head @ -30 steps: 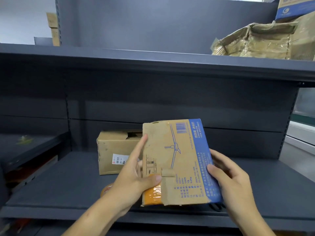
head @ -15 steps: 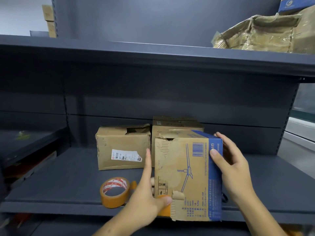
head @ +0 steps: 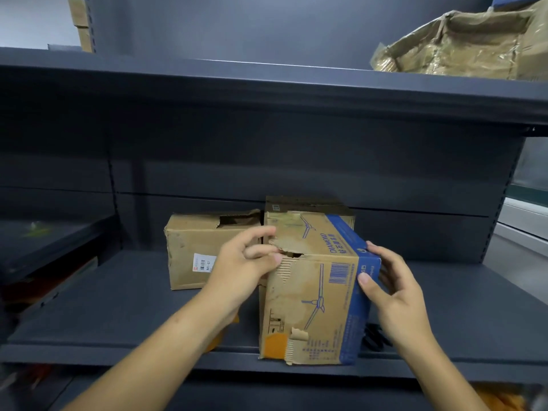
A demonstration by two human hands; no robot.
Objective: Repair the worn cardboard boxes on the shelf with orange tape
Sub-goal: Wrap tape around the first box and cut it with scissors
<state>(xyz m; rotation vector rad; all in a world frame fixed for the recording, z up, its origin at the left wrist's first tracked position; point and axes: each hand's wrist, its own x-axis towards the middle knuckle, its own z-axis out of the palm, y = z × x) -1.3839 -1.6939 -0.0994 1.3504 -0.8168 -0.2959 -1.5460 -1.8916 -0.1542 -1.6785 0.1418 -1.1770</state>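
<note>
tall brown cardboard box with a blue side band and a fan drawing (head: 314, 292), standing upright at the near edge of the dark grey metal shelf (head: 133, 307), long axis vertical. ragged tear at its upper left corner, right at the fingertips of the left hand (head: 249, 262); fingers curled there, seeming to pinch the torn flap, though exact contact hard to make out. right hand (head: 388, 289) on the blue right edge, thumb on the front face, fingers loosely bent round the corner, steadying. left hand clearly nearer the damage. patch of orange tape (head: 275, 345) already on the lower left corner, beside a peeling scrap. roll of tape mostly hidden behind the left forearm, only an orange sliver visible. squat brown box with a white label (head: 192, 250) just beyond on the left, top torn open; another brown box directly behind, largely hidden. crumpled taped box (head: 462, 46) on the upper shelf, far right, cut off by the frame.
</note>
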